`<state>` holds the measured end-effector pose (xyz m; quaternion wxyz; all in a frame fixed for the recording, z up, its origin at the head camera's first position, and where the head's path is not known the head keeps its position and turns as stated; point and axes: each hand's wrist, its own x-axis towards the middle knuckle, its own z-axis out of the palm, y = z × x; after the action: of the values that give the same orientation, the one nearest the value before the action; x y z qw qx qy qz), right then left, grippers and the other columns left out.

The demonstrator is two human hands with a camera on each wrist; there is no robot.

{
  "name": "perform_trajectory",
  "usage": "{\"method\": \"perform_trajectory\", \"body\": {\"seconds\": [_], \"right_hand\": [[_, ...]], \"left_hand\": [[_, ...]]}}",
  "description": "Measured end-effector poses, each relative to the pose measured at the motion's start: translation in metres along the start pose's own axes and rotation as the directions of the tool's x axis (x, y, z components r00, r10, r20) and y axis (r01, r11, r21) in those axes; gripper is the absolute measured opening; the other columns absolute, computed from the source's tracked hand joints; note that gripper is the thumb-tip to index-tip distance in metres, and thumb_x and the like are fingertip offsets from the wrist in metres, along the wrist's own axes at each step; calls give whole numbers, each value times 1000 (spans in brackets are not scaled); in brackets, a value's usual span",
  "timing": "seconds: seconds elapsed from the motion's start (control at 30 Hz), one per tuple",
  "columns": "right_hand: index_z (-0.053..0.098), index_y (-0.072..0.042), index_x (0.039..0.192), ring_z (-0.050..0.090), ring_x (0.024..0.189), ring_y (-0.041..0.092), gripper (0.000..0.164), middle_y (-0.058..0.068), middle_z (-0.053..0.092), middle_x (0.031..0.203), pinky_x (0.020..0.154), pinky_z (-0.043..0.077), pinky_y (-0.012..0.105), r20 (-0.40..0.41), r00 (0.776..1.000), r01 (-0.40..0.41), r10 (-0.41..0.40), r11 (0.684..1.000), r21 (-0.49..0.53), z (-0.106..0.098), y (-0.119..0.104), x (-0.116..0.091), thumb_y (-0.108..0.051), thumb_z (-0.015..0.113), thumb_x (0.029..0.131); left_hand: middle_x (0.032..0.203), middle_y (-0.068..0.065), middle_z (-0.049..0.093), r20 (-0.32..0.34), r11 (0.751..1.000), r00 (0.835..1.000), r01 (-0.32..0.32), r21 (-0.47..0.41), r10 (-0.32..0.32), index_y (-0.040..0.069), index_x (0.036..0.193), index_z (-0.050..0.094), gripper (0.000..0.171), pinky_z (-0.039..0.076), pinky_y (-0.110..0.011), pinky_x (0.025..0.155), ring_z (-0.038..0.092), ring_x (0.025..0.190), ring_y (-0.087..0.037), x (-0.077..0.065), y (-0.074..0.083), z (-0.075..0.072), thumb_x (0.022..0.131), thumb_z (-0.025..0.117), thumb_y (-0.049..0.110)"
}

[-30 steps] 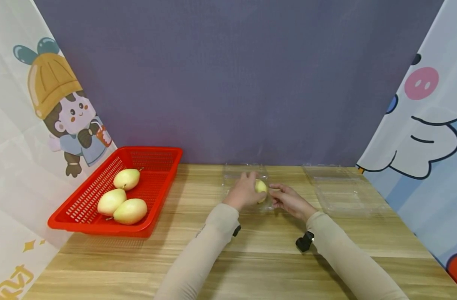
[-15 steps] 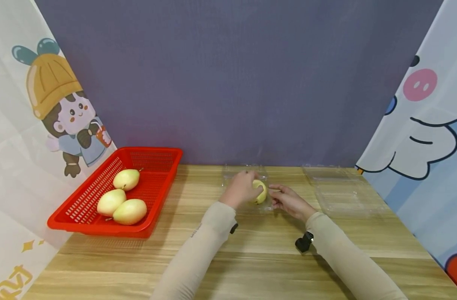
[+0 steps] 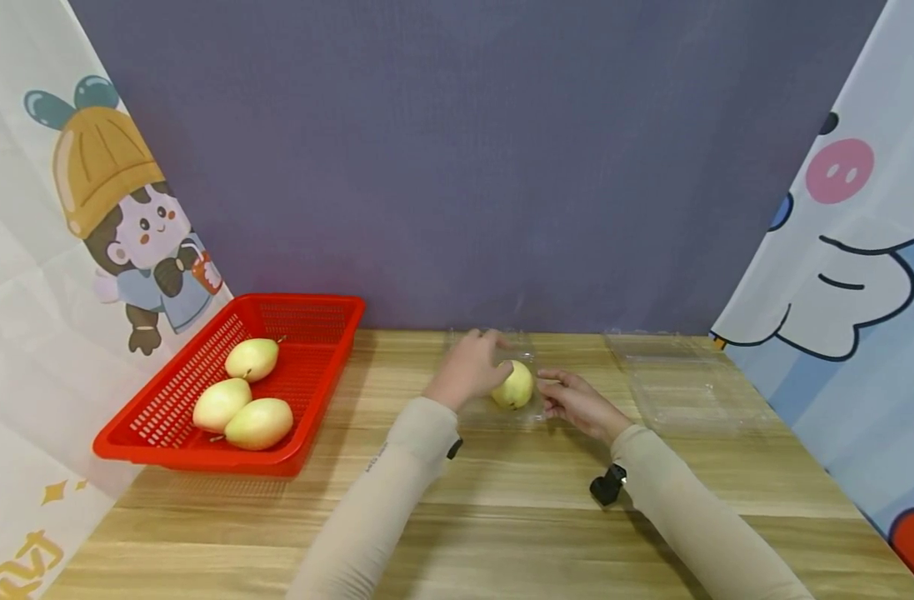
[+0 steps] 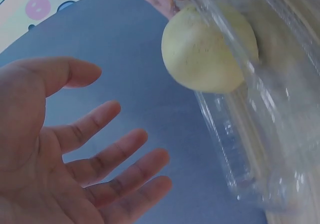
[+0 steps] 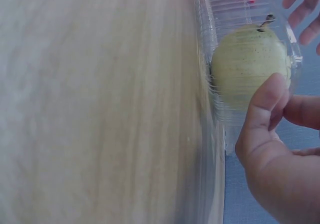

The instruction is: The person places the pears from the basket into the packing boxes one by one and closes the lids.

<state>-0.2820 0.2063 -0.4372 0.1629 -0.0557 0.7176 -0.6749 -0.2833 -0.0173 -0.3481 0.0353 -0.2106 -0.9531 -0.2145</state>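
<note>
A pale yellow pear [image 3: 513, 386] sits in a clear plastic box [image 4: 280, 109] at the back middle of the table. My left hand [image 3: 467, 369] is just left of the pear; the left wrist view shows its fingers spread and holding nothing, with a gap to the fruit. At the box's right side, my right hand [image 3: 584, 406] pinches the rim between thumb and forefinger, as the right wrist view shows. The pear's short brown stem [image 5: 269, 20] points toward the left hand's side there.
On the left stands a red perforated basket [image 3: 202, 461] holding three pears [image 3: 260, 423]. Another clear plastic box [image 3: 689, 392] lies with its lid open at the back right. A grey-blue cloth wall [image 3: 486, 167] rises behind the wooden table [image 3: 494, 533].
My left hand has let go of the pear and drawn back to the left, leaving the fruit in the box. The right hand stays at the box's rim.
</note>
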Motion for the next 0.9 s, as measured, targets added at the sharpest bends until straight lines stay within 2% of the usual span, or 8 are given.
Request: {"method": "perform_trajectory", "body": {"seconds": [0.13, 0.27, 0.47, 0.9], "right_hand": [[23, 7, 153, 52, 77, 12, 54, 10, 53, 95, 69, 52, 25, 3, 1000, -3, 3, 1000, -9, -1, 0, -1, -14, 44, 108], [21, 8, 153, 52, 78, 12, 55, 10, 53, 95, 70, 52, 26, 10, 1000, 9, -9, 1000, -17, -2, -1, -2, -14, 44, 108], [20, 8, 154, 52, 78, 13, 56, 10, 52, 94, 70, 52, 26, 13, 1000, 14, -14, 1000, -7, -2, 0, -2, -14, 44, 108], [17, 9, 154, 51, 78, 13, 57, 10, 49, 96, 69, 51, 25, 13, 1000, 10, -10, 1000, -12, -2, 0, -2, -12, 43, 108]], "left_hand": [[124, -10, 60, -11, 1000, 1000, -3, 11, 4, 14, 130, 62, 40, 51, -42, 93, 60, 110, -28, -2, -4, -6, 96, 64, 34], [120, -11, 60, -25, 1000, 1000, -13, -19, 12, 11, 129, 62, 39, 52, -41, 90, 60, 107, -27, -5, -8, -13, 97, 64, 33], [119, -12, 60, -46, 999, 999, -22, -27, 20, 9, 128, 62, 40, 52, -43, 92, 60, 106, -29, -8, -15, -24, 96, 64, 32], [116, -13, 63, -71, 997, 997, -22, 72, 27, 8, 125, 64, 36, 50, -45, 93, 61, 104, -32, -15, -31, -46, 95, 65, 29]]}}
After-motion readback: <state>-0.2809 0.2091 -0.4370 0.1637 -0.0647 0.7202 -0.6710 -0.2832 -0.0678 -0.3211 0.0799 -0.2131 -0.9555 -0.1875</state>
